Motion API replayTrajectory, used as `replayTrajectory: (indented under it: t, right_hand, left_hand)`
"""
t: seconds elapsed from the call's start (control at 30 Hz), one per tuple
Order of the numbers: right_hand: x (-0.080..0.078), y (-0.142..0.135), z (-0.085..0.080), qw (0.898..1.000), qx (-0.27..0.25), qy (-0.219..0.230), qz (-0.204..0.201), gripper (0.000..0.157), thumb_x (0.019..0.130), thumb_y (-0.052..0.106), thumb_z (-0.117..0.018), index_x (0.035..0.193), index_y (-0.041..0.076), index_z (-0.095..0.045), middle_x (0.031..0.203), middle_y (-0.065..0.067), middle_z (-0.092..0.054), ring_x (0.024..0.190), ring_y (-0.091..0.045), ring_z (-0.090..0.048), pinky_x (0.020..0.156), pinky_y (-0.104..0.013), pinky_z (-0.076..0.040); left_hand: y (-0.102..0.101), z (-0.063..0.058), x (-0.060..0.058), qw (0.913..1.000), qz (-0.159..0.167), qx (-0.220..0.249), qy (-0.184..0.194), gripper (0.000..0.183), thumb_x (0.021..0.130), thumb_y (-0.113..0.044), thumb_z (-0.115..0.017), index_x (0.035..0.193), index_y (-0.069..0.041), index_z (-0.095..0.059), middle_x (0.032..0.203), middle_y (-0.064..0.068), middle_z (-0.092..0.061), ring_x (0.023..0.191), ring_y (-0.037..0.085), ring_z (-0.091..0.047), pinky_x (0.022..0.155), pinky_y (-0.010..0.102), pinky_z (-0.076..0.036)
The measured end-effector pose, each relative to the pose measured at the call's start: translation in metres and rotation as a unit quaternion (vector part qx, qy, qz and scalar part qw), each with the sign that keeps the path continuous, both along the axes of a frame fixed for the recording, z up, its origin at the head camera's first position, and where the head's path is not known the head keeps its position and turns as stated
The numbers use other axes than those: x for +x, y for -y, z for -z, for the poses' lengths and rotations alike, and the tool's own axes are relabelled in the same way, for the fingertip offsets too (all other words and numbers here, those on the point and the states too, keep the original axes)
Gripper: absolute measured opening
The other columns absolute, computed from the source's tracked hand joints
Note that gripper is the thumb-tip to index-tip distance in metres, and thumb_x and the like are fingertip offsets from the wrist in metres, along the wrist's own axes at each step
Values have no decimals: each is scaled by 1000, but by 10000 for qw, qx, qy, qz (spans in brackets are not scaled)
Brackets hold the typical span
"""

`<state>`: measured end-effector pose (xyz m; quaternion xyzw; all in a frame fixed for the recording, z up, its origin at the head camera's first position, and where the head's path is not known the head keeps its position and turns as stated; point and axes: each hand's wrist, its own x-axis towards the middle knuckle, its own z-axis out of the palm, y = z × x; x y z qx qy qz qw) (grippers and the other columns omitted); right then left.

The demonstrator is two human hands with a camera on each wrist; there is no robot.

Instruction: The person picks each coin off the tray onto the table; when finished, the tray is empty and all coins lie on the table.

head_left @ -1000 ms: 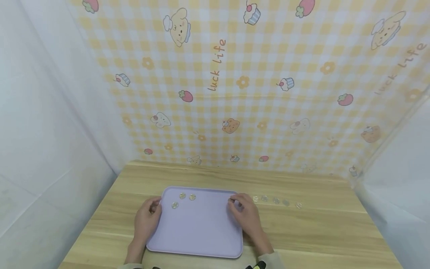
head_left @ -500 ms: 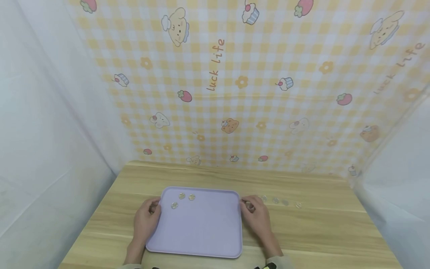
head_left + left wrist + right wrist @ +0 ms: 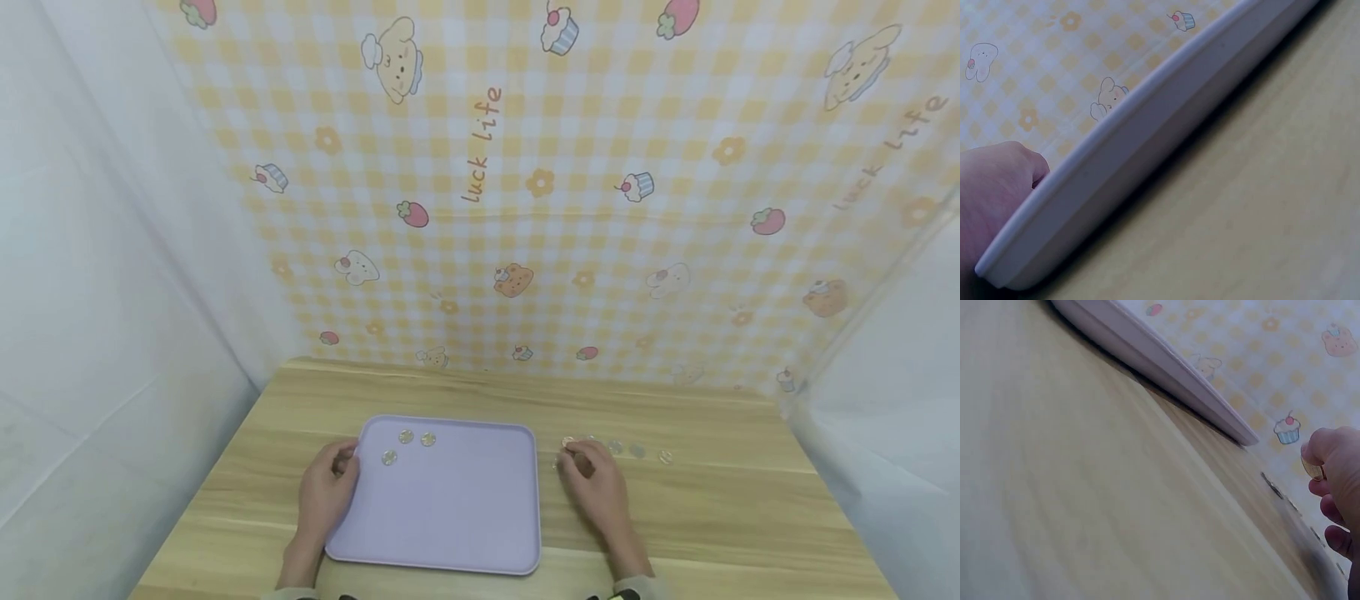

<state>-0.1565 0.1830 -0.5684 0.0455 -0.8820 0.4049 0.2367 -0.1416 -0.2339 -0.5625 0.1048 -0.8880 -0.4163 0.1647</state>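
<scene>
My left hand (image 3: 327, 487) holds the left rim of a shallow lilac tray (image 3: 450, 533), its fingers curled at the edge. In the left wrist view the hand (image 3: 997, 194) shows behind the raised tray wall (image 3: 1147, 137). Inside the tray's far left corner lie three coins (image 3: 406, 437). My right hand (image 3: 600, 487) is just right of the tray, low over the table. Its thumb and forefinger pinch a gold-toned coin (image 3: 1312, 469), clearest in the right wrist view. Another coin (image 3: 1271, 485) lies on the tabletop beyond the fingertips, seen nearly edge-on.
Several coins, among them a grey one (image 3: 637, 451), run in a row to the right past the right hand. The wooden table (image 3: 720, 517) ends at a yellow checked cloth (image 3: 585, 233) behind, with white sheets (image 3: 112, 292) on both sides.
My right hand has moved right, from over the tray's right edge to the table by the coin row. The left hand, tray and its three coins have stayed put.
</scene>
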Motion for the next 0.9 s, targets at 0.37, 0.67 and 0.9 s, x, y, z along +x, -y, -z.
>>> replayTrajectory:
  t: [0.37,0.67,0.9]
  right_hand:
    - [4,-18,1,9993,2,320,202,20,84,15,-79,103,13,-75,104,-1,-72,89,-10,-61,79,-27,-53]
    - [6,-26,2,9983,327,391,284,19,85,15,-79,103,11,-74,108,-5,-71,102,-23,-66,91,-48,-54]
    - [8,-26,-1,9961,428,712,304,20,88,20,-76,106,10,-73,111,-9,-70,106,-30,-65,94,-53,-52]
  left_hand:
    - [0,-2,1,10000,10,-20,7,28,93,-7,-63,121,-7,-67,102,9,-71,81,12,-58,66,19,-50]
    - [0,-4,1,9999,15,80,70,28,93,-7,-63,121,-7,-67,103,9,-70,81,12,-58,66,19,-50]
    - [1,-3,1,9999,5,62,88,28,93,-8,-63,121,-7,-67,103,9,-70,81,13,-59,66,19,-50]
